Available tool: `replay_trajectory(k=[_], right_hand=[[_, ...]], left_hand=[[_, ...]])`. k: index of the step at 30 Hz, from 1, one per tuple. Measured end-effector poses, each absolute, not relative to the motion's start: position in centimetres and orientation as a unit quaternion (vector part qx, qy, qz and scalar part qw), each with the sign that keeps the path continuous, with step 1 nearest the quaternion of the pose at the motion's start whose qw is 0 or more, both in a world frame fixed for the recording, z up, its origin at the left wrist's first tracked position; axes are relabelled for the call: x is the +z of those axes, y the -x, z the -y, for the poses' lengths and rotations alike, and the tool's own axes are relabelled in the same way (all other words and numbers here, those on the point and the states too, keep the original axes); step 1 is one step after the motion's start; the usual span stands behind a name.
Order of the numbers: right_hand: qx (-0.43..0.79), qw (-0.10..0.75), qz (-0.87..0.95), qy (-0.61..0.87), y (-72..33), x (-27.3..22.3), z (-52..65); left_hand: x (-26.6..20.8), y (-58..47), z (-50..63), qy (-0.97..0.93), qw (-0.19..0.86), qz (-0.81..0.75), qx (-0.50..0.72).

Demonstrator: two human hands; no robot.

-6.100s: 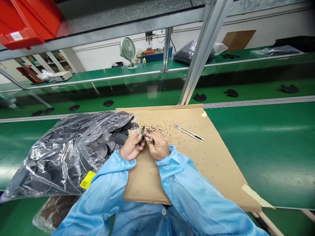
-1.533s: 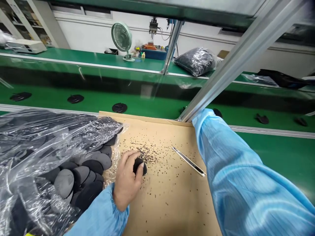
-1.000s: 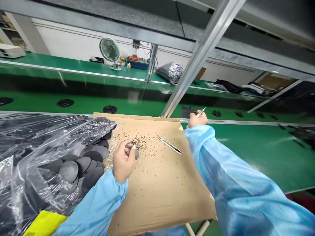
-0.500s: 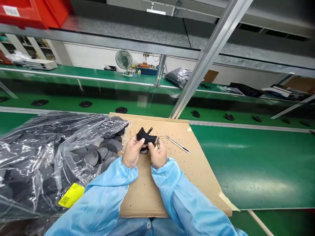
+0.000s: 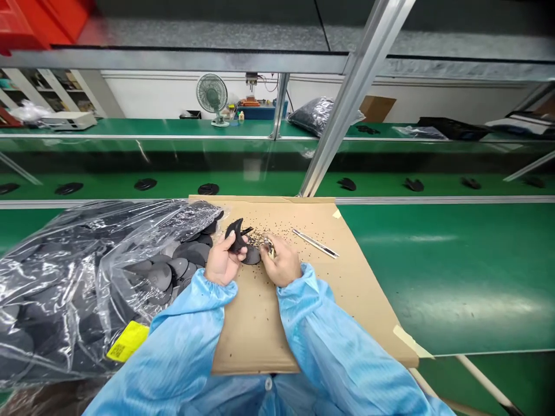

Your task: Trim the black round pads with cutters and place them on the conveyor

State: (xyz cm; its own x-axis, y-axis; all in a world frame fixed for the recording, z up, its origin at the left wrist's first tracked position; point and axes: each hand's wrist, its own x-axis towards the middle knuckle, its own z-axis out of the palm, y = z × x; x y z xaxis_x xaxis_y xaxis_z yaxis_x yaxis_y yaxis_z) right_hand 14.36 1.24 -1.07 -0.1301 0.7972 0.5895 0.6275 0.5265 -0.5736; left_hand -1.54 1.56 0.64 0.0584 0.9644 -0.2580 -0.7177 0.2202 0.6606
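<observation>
My left hand (image 5: 222, 264) is closed around a curved black part (image 5: 235, 234), which stands tilted between thumb and fingers. My right hand (image 5: 282, 263) grips a small silver and gold-coloured metal tool (image 5: 270, 248); its exact kind is mostly hidden by the fingers. On the cardboard sheet (image 5: 255, 329), between my hands, lies a flat dark oval disc (image 5: 251, 255). Behind the curved part a short black stick-like thing (image 5: 246, 230) shows in part. Many tiny black bits are scattered around. To the right of my right hand rests a slim craft knife (image 5: 315, 243).
On the left, a clear plastic bag (image 5: 108, 242) spills several dark oval discs (image 5: 177, 267) beside the cardboard. A yellow label (image 5: 128, 341) lies on it. Past the cardboard, black parts (image 5: 208, 189) sit on a green belt. A metal post (image 5: 333, 138) rises at the far edge.
My right hand has come away from the black part and moved slightly right, with the metal tool in it. My left hand has turned the part more upright. The view has tilted down.
</observation>
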Motion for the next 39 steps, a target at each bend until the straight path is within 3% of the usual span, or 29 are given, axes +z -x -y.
replay_trajectory(k=[32, 39], right_hand=[[0.033, 0.297, 0.788, 0.538, -14.5, -0.3, -0.7], [0.091, 0.284, 0.783, 0.546, -14.6, -0.2, -0.7]], left_hand=[[0.4, 1.3, -1.2, -0.244, 0.690, -0.337, 0.592], [0.4, 1.2, -1.2, -0.250, 0.674, -0.343, 0.605]])
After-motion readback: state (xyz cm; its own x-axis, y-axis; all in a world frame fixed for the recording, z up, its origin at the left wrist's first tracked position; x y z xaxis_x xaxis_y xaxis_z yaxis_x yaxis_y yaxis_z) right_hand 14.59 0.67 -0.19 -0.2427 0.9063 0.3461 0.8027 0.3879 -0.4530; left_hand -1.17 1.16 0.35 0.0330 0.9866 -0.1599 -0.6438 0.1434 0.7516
